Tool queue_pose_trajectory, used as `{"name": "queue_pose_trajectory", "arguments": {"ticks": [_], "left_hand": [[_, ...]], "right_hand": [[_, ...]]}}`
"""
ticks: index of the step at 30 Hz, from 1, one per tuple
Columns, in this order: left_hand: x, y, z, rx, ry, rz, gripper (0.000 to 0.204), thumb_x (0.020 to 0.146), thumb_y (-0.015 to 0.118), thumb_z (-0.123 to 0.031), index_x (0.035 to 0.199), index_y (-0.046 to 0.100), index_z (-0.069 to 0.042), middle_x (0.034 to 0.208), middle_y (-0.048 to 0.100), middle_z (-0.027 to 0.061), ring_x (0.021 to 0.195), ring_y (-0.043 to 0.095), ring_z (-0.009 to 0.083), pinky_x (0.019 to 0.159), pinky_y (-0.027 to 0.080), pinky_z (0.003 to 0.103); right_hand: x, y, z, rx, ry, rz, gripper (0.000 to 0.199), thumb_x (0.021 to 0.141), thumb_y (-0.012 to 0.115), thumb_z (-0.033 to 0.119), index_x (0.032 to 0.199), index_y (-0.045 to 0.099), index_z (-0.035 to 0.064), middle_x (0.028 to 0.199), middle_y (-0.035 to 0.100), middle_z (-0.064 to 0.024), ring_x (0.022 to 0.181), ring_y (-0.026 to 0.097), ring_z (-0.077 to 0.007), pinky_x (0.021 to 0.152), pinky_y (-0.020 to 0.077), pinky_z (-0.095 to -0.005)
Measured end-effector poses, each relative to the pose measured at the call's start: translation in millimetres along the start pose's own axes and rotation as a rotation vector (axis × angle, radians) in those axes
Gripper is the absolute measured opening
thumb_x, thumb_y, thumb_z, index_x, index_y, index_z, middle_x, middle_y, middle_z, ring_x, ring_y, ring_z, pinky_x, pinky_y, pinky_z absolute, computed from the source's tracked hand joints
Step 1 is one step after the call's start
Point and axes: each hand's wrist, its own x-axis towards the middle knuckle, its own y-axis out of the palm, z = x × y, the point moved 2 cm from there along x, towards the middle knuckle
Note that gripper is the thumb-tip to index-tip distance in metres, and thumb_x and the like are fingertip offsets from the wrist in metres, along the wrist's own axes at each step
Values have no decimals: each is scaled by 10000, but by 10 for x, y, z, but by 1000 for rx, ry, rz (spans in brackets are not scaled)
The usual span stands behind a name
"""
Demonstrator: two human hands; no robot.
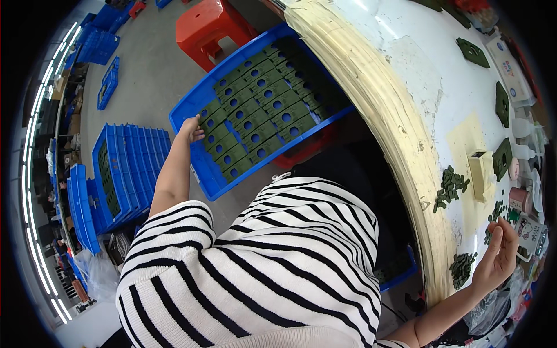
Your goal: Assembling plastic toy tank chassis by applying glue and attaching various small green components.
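My left hand (191,129) is closed at the left end of a blue plastic tray (210,184), its fingers curled over the rim. Rows of flat dark green plates (248,125), each with a round hole, lie in the tray. Over the white tabletop at the right, my right hand (500,255) has its thumb and forefinger brought together; whatever they hold is too small to make out. Close to that hand are a heap of small dark green pieces (462,269) and a white cup (531,235). Farther up the table lies another heap of green pieces (449,188).
A red stool (212,29) stands beyond the tray. Stacked blue crates (130,168) are on the floor at left. The table's pale worn edge (371,87) curves beside the tray. A small cream box (480,176), several green plates (502,104) and a pink jar (520,200) occupy the table.
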Motion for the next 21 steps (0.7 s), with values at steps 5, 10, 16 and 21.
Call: {"name": "queue_pose_trajectory", "arguments": {"ticks": [5,10,16,21], "left_hand": [[-22,-34,14,3,-40,-63,563,949,470,-477,1330,429,-65,1175,520,157,1064,546,333,855,513,491],[86,-204,207,170,-133,-52,631,941,429,-546,1374,421,-87,1178,539,169,1093,540,326,908,483,466],[-86,-87,281,126,69,37,603,959,381,-544,1404,395,-137,1323,488,161,1208,473,310,997,384,472],[-95,-71,290,153,126,46,588,958,377,-540,1390,399,-142,1327,493,153,1240,454,300,1011,358,472]], "right_hand": [[12,6,28,0,0,2,148,936,541,17,1032,616,-67,876,631,-94,811,588,-134,759,472,-256],[26,15,62,-8,27,0,140,929,541,8,1020,614,-70,862,631,-93,799,584,-132,754,466,-251],[13,-8,66,-38,-14,20,148,932,535,14,1023,616,-72,851,628,-99,792,585,-137,746,470,-258],[19,10,111,-44,-16,24,150,933,534,16,1020,617,-75,849,627,-101,787,583,-141,748,471,-263]]}}
